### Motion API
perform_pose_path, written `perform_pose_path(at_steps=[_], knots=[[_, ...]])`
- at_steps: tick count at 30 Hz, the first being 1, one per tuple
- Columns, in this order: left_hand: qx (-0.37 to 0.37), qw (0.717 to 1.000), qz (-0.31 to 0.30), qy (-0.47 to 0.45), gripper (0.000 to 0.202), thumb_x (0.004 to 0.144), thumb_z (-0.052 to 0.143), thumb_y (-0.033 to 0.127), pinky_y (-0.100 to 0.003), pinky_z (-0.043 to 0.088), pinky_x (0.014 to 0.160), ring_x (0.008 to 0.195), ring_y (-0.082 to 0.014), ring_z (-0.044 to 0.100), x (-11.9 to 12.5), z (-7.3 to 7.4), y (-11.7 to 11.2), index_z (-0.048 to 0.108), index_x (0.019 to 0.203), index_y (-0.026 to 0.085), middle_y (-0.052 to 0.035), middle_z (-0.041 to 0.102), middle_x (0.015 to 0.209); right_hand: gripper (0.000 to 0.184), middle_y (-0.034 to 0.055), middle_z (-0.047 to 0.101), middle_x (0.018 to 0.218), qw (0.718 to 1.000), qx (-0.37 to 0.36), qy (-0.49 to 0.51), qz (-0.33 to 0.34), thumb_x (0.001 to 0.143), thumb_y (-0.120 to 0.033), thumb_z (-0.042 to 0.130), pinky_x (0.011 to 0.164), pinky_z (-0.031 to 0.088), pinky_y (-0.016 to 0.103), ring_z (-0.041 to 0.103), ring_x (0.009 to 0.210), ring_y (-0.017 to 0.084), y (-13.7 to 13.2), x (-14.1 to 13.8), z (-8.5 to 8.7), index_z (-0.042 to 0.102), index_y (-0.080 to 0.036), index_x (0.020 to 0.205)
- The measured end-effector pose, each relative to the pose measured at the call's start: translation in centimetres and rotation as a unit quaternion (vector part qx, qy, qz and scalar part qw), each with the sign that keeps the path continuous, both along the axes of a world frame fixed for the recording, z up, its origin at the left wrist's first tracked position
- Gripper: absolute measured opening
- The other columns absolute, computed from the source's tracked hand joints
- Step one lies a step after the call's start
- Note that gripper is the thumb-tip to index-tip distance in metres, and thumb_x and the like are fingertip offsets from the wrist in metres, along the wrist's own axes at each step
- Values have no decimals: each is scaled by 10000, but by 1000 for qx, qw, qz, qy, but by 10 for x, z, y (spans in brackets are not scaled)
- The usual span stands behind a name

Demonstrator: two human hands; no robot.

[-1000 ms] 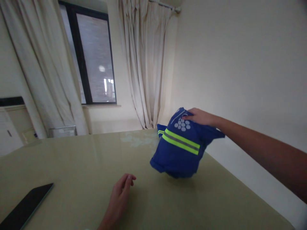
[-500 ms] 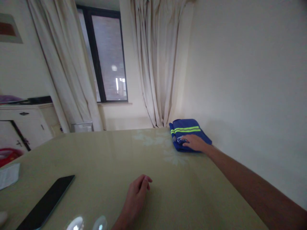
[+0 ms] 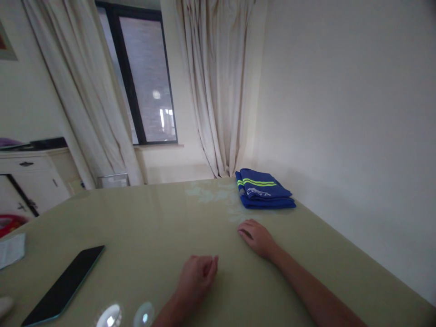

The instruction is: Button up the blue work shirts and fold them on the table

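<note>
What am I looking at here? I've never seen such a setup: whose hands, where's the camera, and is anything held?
No machine here: these are a person's own bare left hand and right hand. One camera, worn on the head, looks forward and down. On the glossy table lie a folded blue cloth with yellow-green stripes, at the far right, and a dark flat slab at the left. I see nothing held in either hand; the right is nearer the cloth, apart from it.
</note>
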State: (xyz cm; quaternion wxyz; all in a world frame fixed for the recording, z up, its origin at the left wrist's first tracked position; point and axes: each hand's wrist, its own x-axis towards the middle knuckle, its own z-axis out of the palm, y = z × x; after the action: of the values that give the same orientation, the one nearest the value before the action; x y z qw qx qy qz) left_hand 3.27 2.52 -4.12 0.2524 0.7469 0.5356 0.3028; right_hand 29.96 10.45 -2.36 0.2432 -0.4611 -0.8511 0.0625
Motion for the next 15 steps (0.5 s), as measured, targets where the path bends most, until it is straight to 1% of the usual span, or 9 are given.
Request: perform_pose_path(at_steps=[2, 4, 7, 9, 12, 14, 15], knots=[[1, 998, -47, 36, 565, 941, 403, 589, -295, 243, 579, 486, -127, 238, 2, -3, -1, 357, 504, 235, 40, 298, 504, 213, 78, 717, 1039, 1000, -7, 2, -1, 985, -257, 506, 962, 462, 370, 612, 1013, 230, 0, 0, 1, 710, -206, 1017], [7, 997, -62, 40, 567, 937, 404, 587, -294, 265, 582, 476, -131, 261, 4, -5, -2, 420, 493, 236, 26, 335, 493, 191, 78, 714, 1045, 1000, -18, 6, -1, 969, -250, 528, 940, 472, 360, 611, 1021, 232, -1, -1, 2, 709, -209, 1015], [9, 997, -50, 57, 549, 959, 394, 519, -286, 309, 587, 467, -139, 372, 4, -6, -3, 500, 503, 231, 8, 412, 476, 181, 75, 712, 1052, 1000, -25, 15, -1, 958, -241, 537, 942, 475, 353, 614, 1027, 230, -1, 0, 4, 706, -213, 1019], [14, 994, -53, 91, 500, 965, 409, 438, -284, 340, 592, 495, -155, 479, 5, -5, -2, 562, 539, 226, -12, 507, 502, 182, 72, 711, 1048, 1000, -24, 16, -2, 958, -240, 535, 953, 472, 355, 615, 1028, 229, -2, 0, 4, 706, -215, 1015], [55, 987, -64, 137, 387, 966, 418, 320, -290, 401, 626, 623, -194, 613, 7, -1, -4, 641, 664, 223, -48, 661, 657, 182, 75, 708, 1045, 1000, -20, 13, -4, 957, -243, 534, 951, 475, 359, 613, 1026, 233, -3, -1, 1, 705, -213, 1011], [94, 982, -55, 155, 298, 957, 428, 266, -315, 461, 713, 760, -217, 658, 7, 3, -5, 672, 793, 221, -69, 718, 811, 188, 79, 707, 1041, 1000, -18, 13, -3, 960, -260, 532, 956, 477, 362, 615, 1024, 234, -1, -2, -1, 708, -210, 1004], [114, 980, -46, 158, 261, 953, 438, 253, -341, 485, 791, 856, -228, 670, 7, 5, -6, 687, 883, 220, -82, 736, 914, 197, 83, 706, 1061, 1000, -13, 13, -2, 960, -272, 533, 973, 473, 368, 614, 1040, 237, 1, -2, -2, 709, -210, 1024]])
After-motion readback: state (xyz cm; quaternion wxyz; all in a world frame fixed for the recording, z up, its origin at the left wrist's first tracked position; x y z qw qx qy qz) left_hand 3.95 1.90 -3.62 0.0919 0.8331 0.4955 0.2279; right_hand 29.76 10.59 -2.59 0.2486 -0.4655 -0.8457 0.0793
